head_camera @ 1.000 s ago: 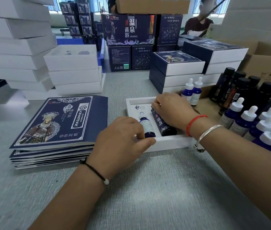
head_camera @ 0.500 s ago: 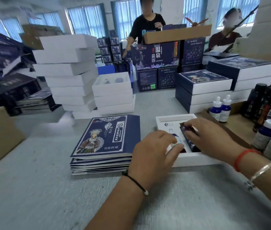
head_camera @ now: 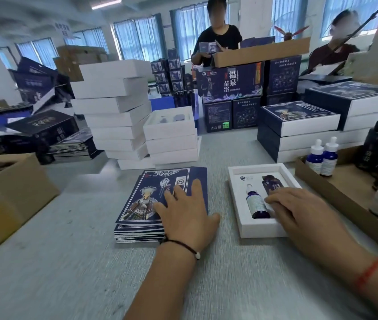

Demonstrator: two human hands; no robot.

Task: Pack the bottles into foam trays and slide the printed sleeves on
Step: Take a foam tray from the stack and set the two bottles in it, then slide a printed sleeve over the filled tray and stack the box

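Now left hand (head_camera: 184,218) flat, fingers spread on sleeve stack (head_camera: 151,204): peel only the top one while right hand (head_camera: 299,213), fingers relaxed, steadies the foam tray (head_camera: 236,204).

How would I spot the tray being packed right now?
On the grey table, right of the flat stack of printed sleeves, lies a white foam tray. Unlike the stacked trays behind, it sits alone under the right hand.

White foam tray (head_camera: 236,199), navy printed sleeves (head_camera: 137,204)
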